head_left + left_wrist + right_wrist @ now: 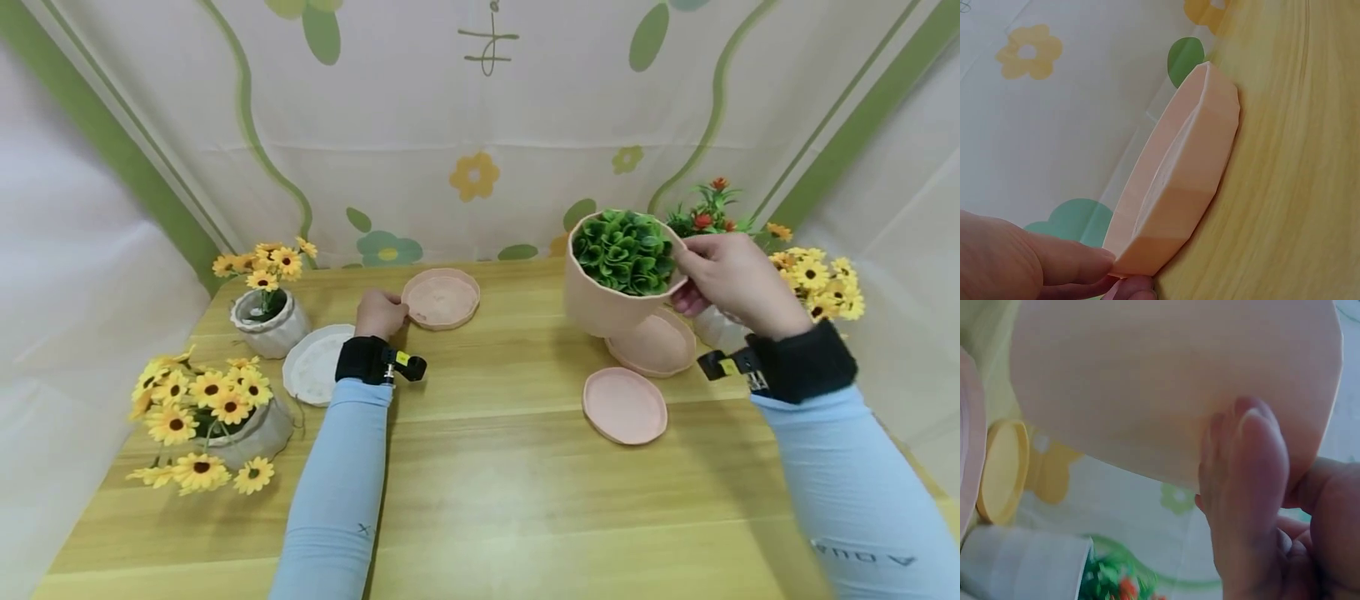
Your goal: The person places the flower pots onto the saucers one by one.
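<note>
My left hand (381,313) pinches the near-left edge of a pink saucer (442,300) at the back of the table. In the left wrist view, thumb and fingers meet at one end of this saucer (1179,200), which lies on the wood. With my right hand (727,271) I grip the rim of a large pink flowerpot (600,304), thumb inside and fingers outside. Leafy green foliage (624,252) fills it. The pot is held up, tilted toward me, and overlaps another pink saucer (663,346). Its outer wall (1147,381) fills much of the right wrist view.
A smaller pink saucer (625,406) lies nearer me. On the left stand two pots of yellow flowers (258,321) (247,433) beside a white saucer (315,367). Yellow flowers (821,283) and a red-flowered plant (705,218) are behind my right hand. A yellow saucer (1004,472) shows in the right wrist view.
</note>
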### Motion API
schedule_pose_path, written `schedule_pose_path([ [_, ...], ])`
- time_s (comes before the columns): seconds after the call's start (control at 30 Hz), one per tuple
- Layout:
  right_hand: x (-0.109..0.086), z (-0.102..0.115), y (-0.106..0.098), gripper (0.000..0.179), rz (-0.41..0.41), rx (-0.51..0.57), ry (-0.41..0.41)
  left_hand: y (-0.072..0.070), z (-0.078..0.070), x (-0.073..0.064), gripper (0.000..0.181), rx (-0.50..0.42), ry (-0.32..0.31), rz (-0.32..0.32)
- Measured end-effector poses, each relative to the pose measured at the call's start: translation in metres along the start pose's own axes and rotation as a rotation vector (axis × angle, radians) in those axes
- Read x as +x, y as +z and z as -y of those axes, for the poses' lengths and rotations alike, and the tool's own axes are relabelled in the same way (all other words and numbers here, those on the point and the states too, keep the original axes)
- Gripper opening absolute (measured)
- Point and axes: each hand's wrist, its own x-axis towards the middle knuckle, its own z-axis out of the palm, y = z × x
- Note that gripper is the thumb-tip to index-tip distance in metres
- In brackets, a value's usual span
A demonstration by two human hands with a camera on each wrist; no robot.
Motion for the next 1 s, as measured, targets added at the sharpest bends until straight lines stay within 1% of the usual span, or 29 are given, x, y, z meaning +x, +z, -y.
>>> schedule_pose_path([
  [0.23, 0.044, 0.021, 0.020, 0.045, 0.106, 0.048, -0.020, -0.003, 0.005, 0.004, 0.030, -0.006, -0.031, -0.009],
  [0.4, 0.067, 0.035, 0.033, 0.040, 0.159, 0.088, -0.036, -0.003, 0.006, 0.006, 0.029, -0.016, -0.058, -0.007],
  [0.53, 0.080, 0.044, 0.045, 0.039, 0.167, 0.098, -0.059, -0.003, 0.006, 0.006, 0.029, -0.024, -0.069, -0.008],
  [0.73, 0.095, 0.054, 0.060, 0.038, 0.185, 0.139, -0.076, 0.002, 0.004, 0.005, 0.027, -0.007, -0.056, -0.020],
  [0.83, 0.101, 0.058, 0.067, 0.037, 0.196, 0.146, -0.076, 0.003, 0.002, 0.004, 0.027, -0.010, -0.049, -0.023],
  [1.0, 0.112, 0.067, 0.078, 0.036, 0.225, 0.189, -0.050, 0.004, -0.001, 0.001, 0.028, -0.029, -0.046, -0.028],
])
